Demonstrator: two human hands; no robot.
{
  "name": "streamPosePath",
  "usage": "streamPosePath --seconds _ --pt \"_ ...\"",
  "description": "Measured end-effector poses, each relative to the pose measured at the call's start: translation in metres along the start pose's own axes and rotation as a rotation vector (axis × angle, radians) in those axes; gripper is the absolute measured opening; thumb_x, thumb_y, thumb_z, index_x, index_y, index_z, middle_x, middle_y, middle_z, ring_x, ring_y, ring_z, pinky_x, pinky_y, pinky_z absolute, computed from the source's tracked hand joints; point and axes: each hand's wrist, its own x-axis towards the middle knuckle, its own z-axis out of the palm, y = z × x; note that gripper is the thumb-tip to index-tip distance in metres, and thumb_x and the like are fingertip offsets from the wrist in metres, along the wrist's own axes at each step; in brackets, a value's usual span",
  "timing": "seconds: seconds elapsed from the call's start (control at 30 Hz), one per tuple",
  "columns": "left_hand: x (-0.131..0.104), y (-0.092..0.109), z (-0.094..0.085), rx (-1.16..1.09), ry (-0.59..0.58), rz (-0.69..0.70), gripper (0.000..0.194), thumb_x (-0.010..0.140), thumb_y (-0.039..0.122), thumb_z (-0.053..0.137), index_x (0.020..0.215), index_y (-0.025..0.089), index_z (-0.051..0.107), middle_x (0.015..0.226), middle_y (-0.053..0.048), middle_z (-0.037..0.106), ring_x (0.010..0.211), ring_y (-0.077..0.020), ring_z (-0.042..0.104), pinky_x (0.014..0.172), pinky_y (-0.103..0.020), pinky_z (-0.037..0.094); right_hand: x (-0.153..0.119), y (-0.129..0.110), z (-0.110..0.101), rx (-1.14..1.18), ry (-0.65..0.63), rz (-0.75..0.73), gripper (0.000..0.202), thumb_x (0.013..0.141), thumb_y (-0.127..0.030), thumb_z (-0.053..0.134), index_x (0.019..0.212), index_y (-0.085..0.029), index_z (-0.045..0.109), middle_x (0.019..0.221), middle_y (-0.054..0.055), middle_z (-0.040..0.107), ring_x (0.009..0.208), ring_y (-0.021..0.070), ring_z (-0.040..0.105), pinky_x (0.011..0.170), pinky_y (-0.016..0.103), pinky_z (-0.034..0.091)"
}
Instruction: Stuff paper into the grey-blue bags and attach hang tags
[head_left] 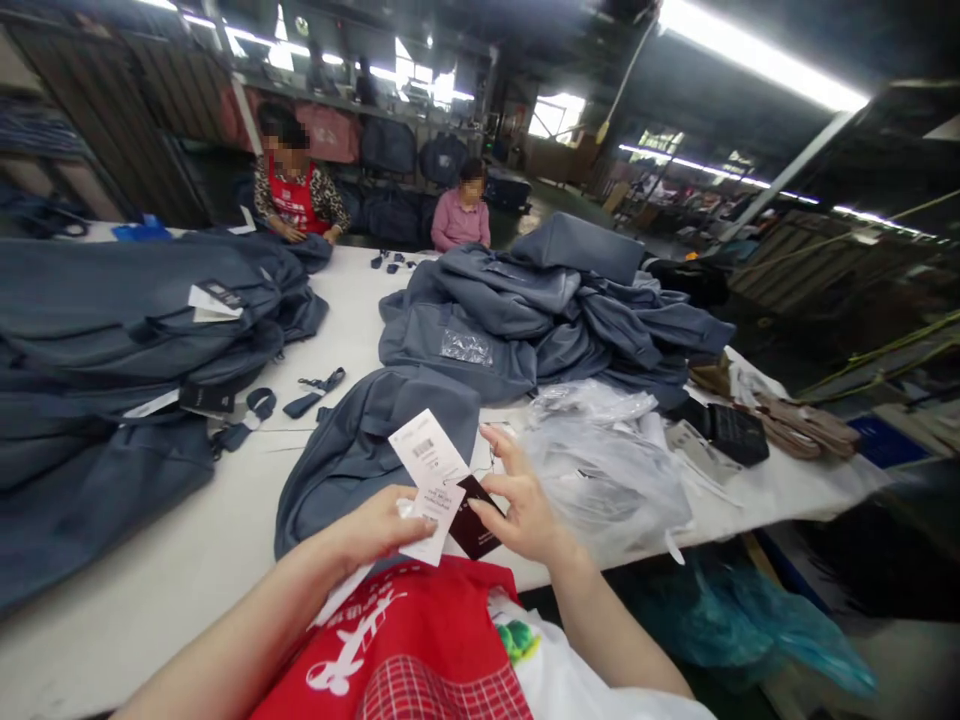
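My left hand (386,522) pinches white paper tags (427,452), printed with a barcode and small text, between thumb and fingers. A black hang tag (477,522) with light lettering is gripped by my right hand (529,505), whose thumb and fingers close on its edge. A thin dark string loops up from the tags near my right fingertips. Just beyond both hands lies a blue-grey bag (360,430) on the white table (255,530), partly hidden behind the tags.
Blue-grey bags (480,330) are heaped ahead, and more bags (112,320) with tags lie at left. Clear plastic bags (600,460) sit at right. Loose straps (315,390) lie between the piles. Two people (296,190) are across the table. Teal plastic (750,610) hangs below its right edge.
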Motion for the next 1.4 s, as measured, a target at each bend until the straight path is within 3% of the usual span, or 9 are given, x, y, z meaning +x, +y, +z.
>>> streamPosePath --seconds 0.13,0.3,0.4,0.53,0.63,0.8,1.1,1.27,1.4 --pt "-0.022 0.011 -0.005 0.028 -0.079 -0.063 0.029 0.066 0.027 0.069 0.093 0.014 0.07 0.085 -0.003 0.072 0.069 -0.0152 0.06 0.066 -0.025 0.045 0.015 -0.014 -0.008 0.073 -0.225 -0.171 0.009 0.075 -0.023 0.06 0.067 -0.018 0.062 0.153 0.003 0.028 0.142 0.0314 0.016 0.113 0.048 0.021" --pt "-0.031 0.007 -0.006 0.017 -0.118 -0.063 0.022 0.062 0.024 0.069 0.082 0.016 0.071 0.072 0.001 0.069 0.06 -0.0122 0.055 0.059 -0.022 0.043 0.031 -0.028 -0.009 0.108 -0.42 -0.232 0.007 0.075 -0.023 0.06 0.068 -0.021 0.062 0.142 0.005 0.046 0.138 0.0294 0.029 0.112 0.049 0.021" --pt "-0.039 0.004 -0.013 0.045 -0.125 -0.074 0.022 0.062 0.029 0.07 0.078 0.014 0.07 0.062 0.002 0.064 0.048 -0.0092 0.046 0.048 -0.021 0.037 0.036 -0.026 -0.006 0.111 -0.396 -0.242 0.006 0.078 -0.021 0.059 0.072 -0.021 0.062 0.117 0.006 0.063 0.127 0.0267 0.045 0.112 0.05 0.017" --pt "-0.059 0.014 -0.025 0.143 -0.072 -0.041 0.029 0.068 0.036 0.066 0.085 0.014 0.07 0.066 -0.001 0.066 0.05 -0.0113 0.049 0.046 -0.022 0.037 0.037 -0.017 -0.003 0.185 -0.338 -0.143 0.01 0.084 -0.023 0.056 0.076 -0.02 0.061 0.085 0.004 0.064 0.089 0.0178 0.062 0.089 0.034 0.043" --pt "-0.068 0.029 -0.027 0.427 0.171 0.125 0.029 0.077 0.033 0.056 0.098 0.019 0.07 0.086 -0.003 0.07 0.074 -0.0179 0.061 0.065 -0.026 0.048 0.038 -0.012 -0.001 0.223 -0.296 -0.065 0.015 0.086 -0.026 0.055 0.073 -0.019 0.06 0.073 0.003 0.061 0.069 0.0143 0.056 0.067 0.027 0.043" --pt "-0.057 0.035 -0.014 0.931 0.587 0.375 0.033 0.084 0.023 0.045 0.106 0.024 0.068 0.098 -0.006 0.066 0.093 -0.021 0.06 0.085 -0.032 0.046 0.041 -0.004 0.015 0.426 -0.2 0.057 0.023 0.082 -0.033 0.061 0.065 -0.018 0.058 0.067 0.001 0.058 0.064 0.0129 0.052 0.062 0.026 0.04" --pt "-0.037 0.009 0.006 0.451 0.502 0.547 0.043 0.091 0.036 0.035 0.119 0.016 0.059 0.116 -0.009 0.064 0.103 -0.0255 0.059 0.09 -0.035 0.046 0.035 0.001 0.074 0.859 -0.018 0.504 0.031 0.074 -0.046 0.068 0.064 -0.019 0.055 0.052 -0.004 0.048 0.043 0.0083 0.04 0.041 0.022 0.031" --pt "-0.031 0.005 0.006 0.593 0.666 0.405 0.036 0.088 0.042 0.046 0.103 0.017 0.067 0.102 -0.009 0.07 0.093 -0.0243 0.063 0.087 -0.035 0.047 0.036 0.002 0.075 0.683 0.048 0.329 0.029 0.076 -0.038 0.067 0.06 -0.019 0.053 0.064 0.0 0.053 0.06 0.0125 0.051 0.054 0.024 0.041" --pt "-0.029 0.004 -0.004 0.497 0.541 0.285 0.037 0.086 0.045 0.05 0.095 0.015 0.07 0.095 -0.008 0.073 0.087 -0.0235 0.066 0.08 -0.033 0.05 0.039 0.004 0.076 0.608 0.051 0.205 0.035 0.077 -0.034 0.066 0.054 -0.018 0.046 0.067 0.0 0.051 0.066 0.0126 0.049 0.062 0.025 0.04"
